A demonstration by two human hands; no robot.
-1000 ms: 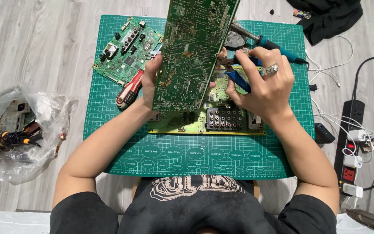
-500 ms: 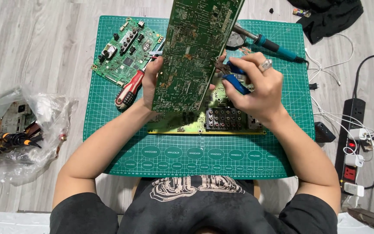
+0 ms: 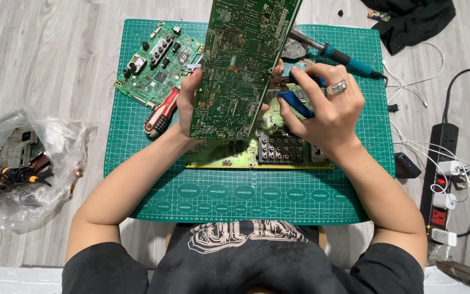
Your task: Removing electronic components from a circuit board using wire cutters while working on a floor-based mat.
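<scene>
Since half a second ago, the right hand (image 3: 327, 111) has brought its blue-handled pliers (image 3: 295, 100) in against the right edge of the large upright green circuit board (image 3: 243, 68). That hand is closed around the pliers. Left of the board, the left hand (image 3: 187, 103) grips its edge. A component seems about to be nipped; next calls for a steady squeeze.

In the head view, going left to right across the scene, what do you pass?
Clear plastic bag of parts → red-handled screwdriver → left hand → upright green circuit board → right hand holding blue-handled pliers → black power strip.
</scene>
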